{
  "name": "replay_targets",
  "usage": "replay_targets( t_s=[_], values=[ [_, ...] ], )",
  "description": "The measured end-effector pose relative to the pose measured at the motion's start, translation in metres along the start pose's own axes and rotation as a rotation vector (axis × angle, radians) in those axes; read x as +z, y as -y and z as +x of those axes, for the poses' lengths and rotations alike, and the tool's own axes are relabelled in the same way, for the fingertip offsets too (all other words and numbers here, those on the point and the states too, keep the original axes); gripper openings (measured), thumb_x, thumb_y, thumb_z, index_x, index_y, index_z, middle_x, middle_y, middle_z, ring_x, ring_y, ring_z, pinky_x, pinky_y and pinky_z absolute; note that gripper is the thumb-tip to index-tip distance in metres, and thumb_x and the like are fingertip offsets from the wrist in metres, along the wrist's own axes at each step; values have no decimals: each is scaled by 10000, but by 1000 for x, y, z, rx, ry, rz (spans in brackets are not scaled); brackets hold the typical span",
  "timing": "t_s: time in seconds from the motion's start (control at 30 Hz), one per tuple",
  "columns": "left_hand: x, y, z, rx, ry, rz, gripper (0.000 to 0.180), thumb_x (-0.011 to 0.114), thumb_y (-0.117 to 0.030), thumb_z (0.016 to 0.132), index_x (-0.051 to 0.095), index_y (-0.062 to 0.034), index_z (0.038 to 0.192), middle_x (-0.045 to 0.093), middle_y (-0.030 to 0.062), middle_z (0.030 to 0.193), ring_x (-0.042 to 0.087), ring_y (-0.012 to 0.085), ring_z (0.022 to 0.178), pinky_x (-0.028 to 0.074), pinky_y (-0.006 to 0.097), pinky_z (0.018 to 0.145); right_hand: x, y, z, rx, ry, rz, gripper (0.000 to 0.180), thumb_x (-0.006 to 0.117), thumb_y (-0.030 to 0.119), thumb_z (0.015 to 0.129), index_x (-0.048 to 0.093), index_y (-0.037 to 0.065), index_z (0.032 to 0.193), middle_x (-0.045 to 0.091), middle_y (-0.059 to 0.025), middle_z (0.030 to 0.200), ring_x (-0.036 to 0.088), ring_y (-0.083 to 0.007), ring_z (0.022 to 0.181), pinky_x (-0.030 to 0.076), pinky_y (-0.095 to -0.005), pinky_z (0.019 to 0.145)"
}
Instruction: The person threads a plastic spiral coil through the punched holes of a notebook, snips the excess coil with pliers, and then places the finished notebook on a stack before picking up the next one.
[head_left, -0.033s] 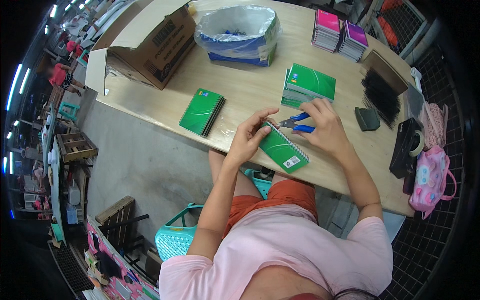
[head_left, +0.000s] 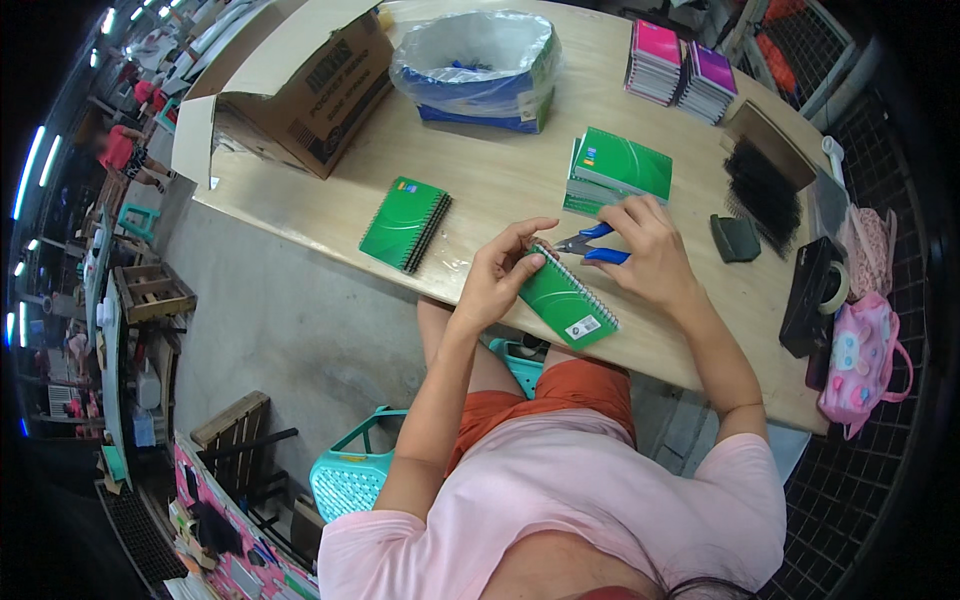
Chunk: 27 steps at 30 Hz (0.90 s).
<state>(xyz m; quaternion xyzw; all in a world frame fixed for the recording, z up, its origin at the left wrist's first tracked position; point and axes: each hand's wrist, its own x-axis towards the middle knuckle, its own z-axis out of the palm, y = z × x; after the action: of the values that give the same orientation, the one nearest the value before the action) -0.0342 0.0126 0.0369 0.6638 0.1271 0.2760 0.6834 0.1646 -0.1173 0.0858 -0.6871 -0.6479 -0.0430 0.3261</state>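
A green spiral notebook [head_left: 567, 301] is tilted at the table's near edge, its wire coil facing up and right. My left hand [head_left: 497, 273] grips its upper corner, thumb on the cover. In my right hand [head_left: 648, 247] is a pair of wire cutters [head_left: 606, 256] with blue handles, the handles spread apart. Their metal jaws are close to the coil's upper end, beside my left fingertips; whether they touch the wire I cannot tell. A stack of green notebooks [head_left: 625, 163] lies just beyond my right hand. Left of my hands are more green notebooks [head_left: 403, 223].
An open cardboard box [head_left: 335, 100] stands at the far left, beside a blue bin [head_left: 475, 100] lined with clear plastic. Pink notebooks [head_left: 652, 62] and purple notebooks [head_left: 708, 82] are stacked far right. Along the right edge are a black brush [head_left: 762, 195], a tape roll [head_left: 833, 287] and a pink pouch [head_left: 862, 355].
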Motion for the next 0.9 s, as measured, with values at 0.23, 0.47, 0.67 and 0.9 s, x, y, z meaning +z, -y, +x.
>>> replay_targets(
  t_s=[0.23,0.47,0.67,0.9],
  values=[
    [-2,-4,-5,-47,-16,6,430,601,8,932,558,7,1360,685,90,1062,643,153,991,507,278,882,1,3,15,-200,-50,-199,460,828,311,660,675,136,1057,608,-71,1014,574,-290,1005,413,-474,937],
    [3,-8,-7,-70,-17,-72,435,601,56,911,555,42,1344,664,103,1155,652,176,1056,517,300,916,5,4,15,-240,-44,-222,399,792,260,651,684,128,1011,588,-70,940,578,-274,946,448,-454,847],
    [6,-7,-7,-54,-27,-52,401,611,78,899,597,35,1298,668,56,1015,627,105,933,504,234,836,7,-1,7,-131,113,-218,343,778,291,672,707,139,971,596,-58,848,596,-250,827,449,-423,768],
    [6,-7,-7,-93,-140,10,383,679,32,877,626,21,1255,654,18,929,587,59,837,485,199,766,-7,-1,10,-124,-57,-238,351,783,302,689,707,153,997,609,-56,885,598,-244,855,439,-413,799]
  ],
)
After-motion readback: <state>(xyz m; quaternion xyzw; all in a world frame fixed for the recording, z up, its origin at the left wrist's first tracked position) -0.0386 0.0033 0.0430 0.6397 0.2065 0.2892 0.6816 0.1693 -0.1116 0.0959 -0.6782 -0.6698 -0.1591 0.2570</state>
